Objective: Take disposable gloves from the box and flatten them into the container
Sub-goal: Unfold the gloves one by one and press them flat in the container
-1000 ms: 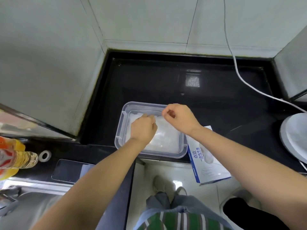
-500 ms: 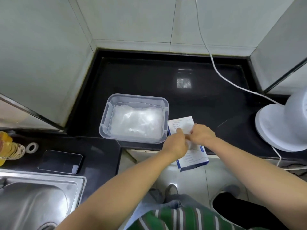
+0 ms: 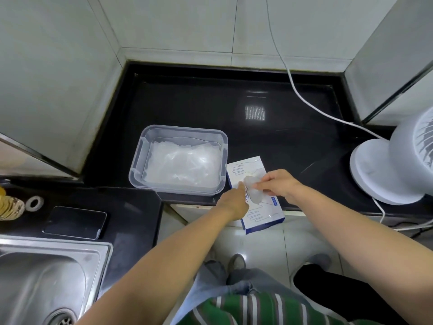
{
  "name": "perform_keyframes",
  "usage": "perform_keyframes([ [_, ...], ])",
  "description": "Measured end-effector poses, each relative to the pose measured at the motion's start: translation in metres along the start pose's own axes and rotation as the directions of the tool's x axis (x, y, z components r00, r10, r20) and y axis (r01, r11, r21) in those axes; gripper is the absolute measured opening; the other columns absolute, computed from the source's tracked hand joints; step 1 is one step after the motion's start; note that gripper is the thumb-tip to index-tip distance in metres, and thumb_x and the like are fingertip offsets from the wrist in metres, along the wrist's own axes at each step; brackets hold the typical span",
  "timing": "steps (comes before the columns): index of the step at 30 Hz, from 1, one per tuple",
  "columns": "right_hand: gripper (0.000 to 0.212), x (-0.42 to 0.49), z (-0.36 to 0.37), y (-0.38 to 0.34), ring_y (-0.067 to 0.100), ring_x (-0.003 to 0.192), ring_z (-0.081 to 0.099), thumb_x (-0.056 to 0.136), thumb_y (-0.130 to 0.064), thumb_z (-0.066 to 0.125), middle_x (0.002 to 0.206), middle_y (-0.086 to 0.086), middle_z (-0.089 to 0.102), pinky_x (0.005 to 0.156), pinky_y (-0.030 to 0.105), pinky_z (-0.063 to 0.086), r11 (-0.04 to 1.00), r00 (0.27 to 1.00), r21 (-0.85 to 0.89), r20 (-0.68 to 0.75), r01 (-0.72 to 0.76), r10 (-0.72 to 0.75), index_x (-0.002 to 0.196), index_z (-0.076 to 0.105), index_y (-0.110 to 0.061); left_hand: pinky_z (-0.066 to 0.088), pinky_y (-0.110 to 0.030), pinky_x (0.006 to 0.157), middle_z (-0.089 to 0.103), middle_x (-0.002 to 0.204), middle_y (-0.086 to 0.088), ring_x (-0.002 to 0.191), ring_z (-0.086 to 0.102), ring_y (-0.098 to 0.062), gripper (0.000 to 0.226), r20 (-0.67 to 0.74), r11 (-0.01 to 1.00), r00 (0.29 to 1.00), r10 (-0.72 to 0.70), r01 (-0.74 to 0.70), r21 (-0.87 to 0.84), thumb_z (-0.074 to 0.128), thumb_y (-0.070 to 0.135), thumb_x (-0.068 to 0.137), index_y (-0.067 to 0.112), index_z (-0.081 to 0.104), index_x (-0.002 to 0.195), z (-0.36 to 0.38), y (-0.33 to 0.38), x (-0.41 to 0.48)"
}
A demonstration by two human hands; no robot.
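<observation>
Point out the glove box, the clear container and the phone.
glove box (image 3: 243,166), head view, printed top near far end.
clear container (image 3: 182,128), head view, far rim.
phone (image 3: 75,222), head view, middle of screen.

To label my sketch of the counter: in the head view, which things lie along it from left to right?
Bottle → tape roll → phone → clear container → glove box → white fan.

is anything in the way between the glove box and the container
Nothing visible does. The right hand pinches a glove at the glove box; the container sits directly beside it, with no lid on.
</observation>
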State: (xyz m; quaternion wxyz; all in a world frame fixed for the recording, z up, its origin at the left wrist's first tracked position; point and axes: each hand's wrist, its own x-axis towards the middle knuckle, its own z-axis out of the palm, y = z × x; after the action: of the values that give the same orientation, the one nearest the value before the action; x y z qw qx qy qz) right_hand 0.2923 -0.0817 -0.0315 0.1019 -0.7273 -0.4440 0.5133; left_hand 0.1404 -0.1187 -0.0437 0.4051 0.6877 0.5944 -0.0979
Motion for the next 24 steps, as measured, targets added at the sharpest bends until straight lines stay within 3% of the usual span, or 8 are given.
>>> perform_keyframes([
  [4, 0.013, -0.001, -0.016, -0.001, 0.025, 0.092, 0.068, 0.085, -0.01, 0.074, 0.094, 0.011, 0.071, 0.084, 0.035, 0.057, 0.964, 0.994, 0.243, -0.014, 0.11, -0.11, 0.087, 0.066, 0.0, 0.045, -0.037, 0.091, 0.05, 0.137, -0.014, 0.117, 0.054, -0.031, 0.072, 0.031, 0.999, 0.999, -0.009, 0.007, 0.052, 0.043, 0.014, 0.096, 0.006, 0.001, 0.154, -0.001, 0.003, 0.002],
  [9, 0.019, -0.001, -0.031, -0.007, 0.024, 0.094, 0.065, 0.097, -0.016, 0.056, 0.101, 0.015, 0.065, 0.082, 0.033, 0.053, 0.712, 0.98, 0.676, -0.085, 0.189, -0.18, 0.105, 0.061, 0.001, 0.045, -0.036, 0.087, 0.05, 0.136, -0.013, 0.116, 0.054, -0.031, 0.068, 0.075, 1.0, 0.997, -0.009, 0.007, 0.028, 0.041, 0.017, 0.098, 0.005, 0.004, 0.154, -0.004, 0.005, 0.004],
  [11, 0.034, -0.002, -0.036, -0.011, 0.027, 0.099, 0.064, 0.097, -0.021, 0.054, 0.107, 0.018, 0.065, 0.087, 0.038, 0.051, 0.705, 0.981, 0.69, -0.041, 0.165, -0.19, 0.119, 0.06, 0.004, 0.046, -0.036, 0.083, 0.053, 0.131, -0.015, 0.111, 0.057, -0.033, 0.055, 0.057, 1.0, 0.998, -0.01, 0.011, -0.023, 0.039, 0.018, 0.099, 0.003, 0.021, 0.149, -0.006, 0.005, 0.005],
  [14, 0.02, -0.003, -0.039, -0.01, 0.023, 0.085, 0.062, 0.092, -0.025, 0.053, 0.089, 0.011, 0.065, 0.078, 0.038, 0.049, 0.744, 0.982, 0.661, 0.055, 0.098, -0.179, 0.098, 0.064, -0.009, 0.054, -0.038, 0.078, 0.06, 0.117, -0.016, 0.093, 0.062, -0.035, 0.03, -0.028, 0.931, 0.999, -0.028, 0.016, -0.365, 0.037, 0.017, 0.1, 0.004, 0.047, 0.126, -0.016, 0.008, 0.004],
  [17, 0.012, -0.001, -0.038, -0.013, 0.017, 0.072, 0.053, 0.083, -0.024, 0.056, 0.074, 0.004, 0.056, 0.07, 0.031, 0.046, 0.753, 0.981, 0.657, 0.115, 0.041, -0.153, 0.081, 0.054, -0.012, 0.058, -0.046, 0.077, 0.062, 0.104, -0.018, 0.078, 0.061, -0.032, 0.028, -0.147, 0.792, 0.985, -0.086, -0.022, -0.61, 0.034, 0.019, 0.1, 0.005, 0.052, 0.116, -0.033, 0.023, 0.003],
  [20, 0.014, -0.002, -0.037, -0.029, 0.009, 0.07, 0.056, 0.099, -0.015, 0.044, 0.078, 0.001, 0.062, 0.064, 0.016, 0.052, 0.786, 0.987, 0.616, 0.092, 0.05, -0.135, 0.092, 0.054, -0.011, 0.054, -0.053, 0.087, 0.056, 0.109, -0.015, 0.088, 0.062, -0.03, 0.036, -0.253, 0.67, 0.956, -0.148, -0.092, -0.737, 0.034, 0.037, 0.093, 0.011, 0.046, 0.114, -0.051, 0.037, 0.0],
  [22, 0.027, -0.003, -0.035, -0.035, 0.022, 0.093, 0.066, 0.095, -0.018, 0.044, 0.107, 0.014, 0.068, 0.089, 0.031, 0.055, 0.78, 0.989, 0.624, 0.078, 0.048, -0.124, 0.111, 0.06, -0.003, 0.049, -0.051, 0.095, 0.047, 0.118, -0.01, 0.102, 0.057, -0.027, 0.046, -0.335, 0.624, 0.925, -0.18, -0.156, -0.766, 0.04, 0.045, 0.084, 0.013, 0.044, 0.117, -0.064, 0.042, -0.001],
  [24, 0.042, -0.009, -0.035, -0.04, 0.033, 0.108, 0.067, 0.085, -0.019, 0.047, 0.121, 0.019, 0.067, 0.1, 0.05, 0.049, 0.762, 0.98, 0.643, 0.088, 0.08, -0.177, 0.122, 0.064, -0.007, 0.048, -0.046, 0.098, 0.045, 0.124, -0.006, 0.109, 0.055, -0.023, 0.054, -0.396, 0.574, 0.896, -0.201, -0.22, -0.789, 0.051, 0.048, 0.08, 0.015, 0.045, 0.123, -0.075, 0.04, -0.003],
])
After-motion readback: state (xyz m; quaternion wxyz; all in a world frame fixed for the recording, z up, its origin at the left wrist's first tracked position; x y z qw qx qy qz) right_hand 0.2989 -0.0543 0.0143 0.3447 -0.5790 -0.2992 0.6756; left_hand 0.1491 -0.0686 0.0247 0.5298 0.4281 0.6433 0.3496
